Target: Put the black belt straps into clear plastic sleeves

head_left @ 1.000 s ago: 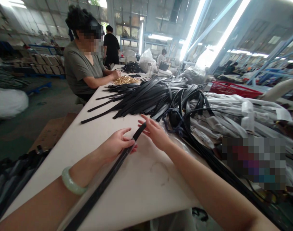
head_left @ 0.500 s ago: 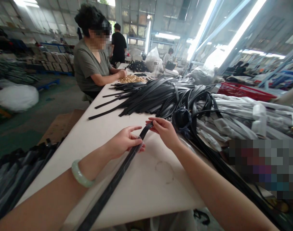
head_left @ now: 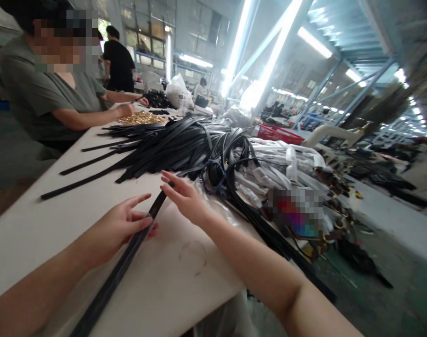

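Observation:
A long black strap, with what looks like a clear plastic sleeve around it, runs from the bottom edge up over the table. My left hand is closed around the strap below its far end, thumb on top and index finger sticking out. At the tip of the strap, my right hand holds the end between thumb and fingers. Just beyond my hands lies a large heap of black straps, with a few single ones reaching out to the left.
The pale tabletop lies under my hands. Plastic-wrapped white pieces are piled at the right, with a red basket behind. A co-worker sits at the far left beside gold-coloured small parts.
The view has swung to the right, so the table and co-worker sit further left. Both hands stay on the strap; the right fingers look a little straighter at its end.

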The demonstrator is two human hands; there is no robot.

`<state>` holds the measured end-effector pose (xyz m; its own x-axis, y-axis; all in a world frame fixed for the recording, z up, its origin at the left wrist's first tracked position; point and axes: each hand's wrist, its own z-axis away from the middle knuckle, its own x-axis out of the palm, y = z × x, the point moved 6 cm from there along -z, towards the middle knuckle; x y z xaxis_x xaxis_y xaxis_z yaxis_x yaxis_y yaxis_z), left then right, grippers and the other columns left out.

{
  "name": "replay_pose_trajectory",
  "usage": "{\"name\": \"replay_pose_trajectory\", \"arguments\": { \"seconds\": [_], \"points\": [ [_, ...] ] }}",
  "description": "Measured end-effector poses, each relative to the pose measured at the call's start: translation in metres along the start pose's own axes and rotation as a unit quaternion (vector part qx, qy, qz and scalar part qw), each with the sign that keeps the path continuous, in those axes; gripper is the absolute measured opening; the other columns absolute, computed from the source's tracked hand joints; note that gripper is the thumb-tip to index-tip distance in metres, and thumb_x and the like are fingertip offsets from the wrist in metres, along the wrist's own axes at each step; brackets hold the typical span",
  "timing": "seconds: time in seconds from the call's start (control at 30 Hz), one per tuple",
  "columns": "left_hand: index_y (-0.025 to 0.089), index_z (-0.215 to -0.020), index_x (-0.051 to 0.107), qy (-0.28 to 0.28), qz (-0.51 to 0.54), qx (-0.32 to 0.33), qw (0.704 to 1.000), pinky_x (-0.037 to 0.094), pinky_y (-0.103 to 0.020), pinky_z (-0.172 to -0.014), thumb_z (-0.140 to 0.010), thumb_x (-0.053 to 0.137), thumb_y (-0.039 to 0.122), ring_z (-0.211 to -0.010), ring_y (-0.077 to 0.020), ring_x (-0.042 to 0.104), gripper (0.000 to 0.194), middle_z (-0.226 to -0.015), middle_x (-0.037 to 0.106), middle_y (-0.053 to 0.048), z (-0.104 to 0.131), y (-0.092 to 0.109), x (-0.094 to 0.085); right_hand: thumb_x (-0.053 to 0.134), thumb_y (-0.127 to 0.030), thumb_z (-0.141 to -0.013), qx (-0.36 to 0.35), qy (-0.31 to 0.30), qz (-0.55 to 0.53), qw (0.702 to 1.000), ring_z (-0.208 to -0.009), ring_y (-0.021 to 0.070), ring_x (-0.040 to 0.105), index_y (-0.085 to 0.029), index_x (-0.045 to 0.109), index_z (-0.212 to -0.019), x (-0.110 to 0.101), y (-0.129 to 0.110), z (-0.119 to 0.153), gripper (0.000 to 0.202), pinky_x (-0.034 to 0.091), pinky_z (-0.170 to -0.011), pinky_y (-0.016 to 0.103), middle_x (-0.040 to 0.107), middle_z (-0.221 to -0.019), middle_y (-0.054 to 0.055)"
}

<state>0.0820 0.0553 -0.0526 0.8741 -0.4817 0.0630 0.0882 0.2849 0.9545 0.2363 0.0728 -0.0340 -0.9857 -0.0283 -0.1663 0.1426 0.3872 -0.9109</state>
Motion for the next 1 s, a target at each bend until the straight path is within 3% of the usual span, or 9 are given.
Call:
{"name": "replay_pose_trajectory", "arguments": {
  "seconds": [0.07,0.13,0.3,0.4,0.47,0.63,0.73,0.9,1.0],
  "points": [
    [0.027,-0.143,0.030,0.002,-0.014,-0.006,1.000,0.053,-0.026,-0.064,-0.070,0.078,0.032,-0.071,-0.0188,0.069,0.087,-0.077,0.071,-0.002,0.001,0.000,0.001,0.047,-0.053,-0.091,0.014,0.057,0.001,0.998,-0.111,0.0216,0.058,-0.021,0.058,-0.127,-0.011,0.005,-0.005,0.050,0.044,-0.098,0.038,0.062,-0.123,0.009],
    [0.028,-0.143,0.030,0.021,-0.007,-0.008,1.000,0.052,-0.024,-0.061,-0.069,0.078,0.031,-0.071,-0.0192,0.070,0.088,-0.077,0.072,-0.002,0.000,0.001,0.001,0.043,-0.054,-0.093,0.010,0.040,0.019,0.999,-0.116,0.0216,0.056,-0.018,0.061,-0.124,-0.008,0.002,-0.003,0.051,0.041,-0.102,0.037,0.063,-0.123,0.010],
    [0.024,-0.140,0.036,0.036,0.038,0.020,0.998,0.055,-0.026,-0.068,-0.067,0.078,0.025,-0.075,-0.0198,0.070,0.084,-0.082,0.072,-0.001,-0.006,0.001,-0.005,0.035,-0.052,-0.096,-0.037,-0.148,0.060,0.986,-0.114,0.0192,0.058,-0.025,0.059,-0.128,0.028,-0.019,0.021,0.048,0.042,-0.100,0.032,0.064,-0.122,0.004],
    [0.022,-0.140,0.034,0.040,0.036,0.046,0.998,0.055,-0.027,-0.070,-0.066,0.079,0.022,-0.077,-0.0207,0.069,0.087,-0.085,0.072,-0.002,-0.008,0.002,-0.008,0.033,-0.056,-0.095,-0.032,-0.240,0.003,0.970,-0.104,0.0176,0.061,-0.026,0.051,-0.135,0.043,-0.021,0.030,0.053,0.045,-0.096,0.032,0.063,-0.121,0.003],
    [0.023,-0.143,0.028,0.019,0.025,0.037,0.999,0.055,-0.027,-0.066,-0.068,0.078,0.022,-0.073,-0.0197,0.069,0.090,-0.079,0.071,-0.002,-0.006,0.002,-0.006,0.037,-0.059,-0.093,-0.003,-0.202,-0.051,0.978,-0.106,0.0182,0.060,-0.027,0.048,-0.137,0.036,-0.016,0.024,0.056,0.044,-0.098,0.035,0.063,-0.122,0.003],
    [0.018,-0.147,0.018,-0.041,0.009,-0.018,0.999,0.053,-0.029,-0.059,-0.071,0.075,0.019,-0.065,-0.0204,0.069,0.094,-0.073,0.071,-0.006,0.006,0.001,0.010,0.048,-0.062,-0.087,0.088,0.018,-0.187,0.978,-0.125,0.0245,0.049,-0.030,0.057,-0.129,-0.001,0.009,0.004,0.053,0.038,-0.104,0.045,0.050,-0.139,0.005],
    [0.016,-0.146,0.019,-0.026,0.040,0.003,0.999,0.053,-0.029,-0.059,-0.073,0.073,0.015,-0.066,-0.0214,0.069,0.091,-0.073,0.070,-0.007,0.005,0.001,0.011,0.046,-0.063,-0.088,0.085,-0.011,-0.169,0.982,-0.128,0.0258,0.045,-0.025,0.064,-0.121,0.007,0.003,0.010,0.053,0.034,-0.108,0.046,0.053,-0.136,0.008],
    [0.014,-0.136,0.036,-0.007,0.100,0.060,0.993,0.055,-0.031,-0.065,-0.067,0.078,0.013,-0.064,-0.0181,0.068,0.081,-0.076,0.069,-0.006,0.004,0.007,0.005,0.039,-0.063,-0.091,0.032,-0.200,-0.087,0.975,-0.127,0.0280,0.046,-0.024,0.065,-0.119,0.042,-0.018,0.035,0.055,0.040,-0.104,0.046,0.049,-0.140,0.007],
    [0.016,-0.142,0.027,-0.035,0.086,0.034,0.995,0.055,-0.031,-0.062,-0.069,0.076,0.013,-0.064,-0.0197,0.069,0.087,-0.075,0.070,-0.007,0.007,0.006,0.008,0.046,-0.057,-0.091,0.042,-0.125,-0.129,0.983,-0.127,0.0250,0.047,-0.030,0.056,-0.130,0.028,-0.010,0.027,0.048,0.040,-0.105,0.044,0.047,-0.142,0.003]
  ]
}}
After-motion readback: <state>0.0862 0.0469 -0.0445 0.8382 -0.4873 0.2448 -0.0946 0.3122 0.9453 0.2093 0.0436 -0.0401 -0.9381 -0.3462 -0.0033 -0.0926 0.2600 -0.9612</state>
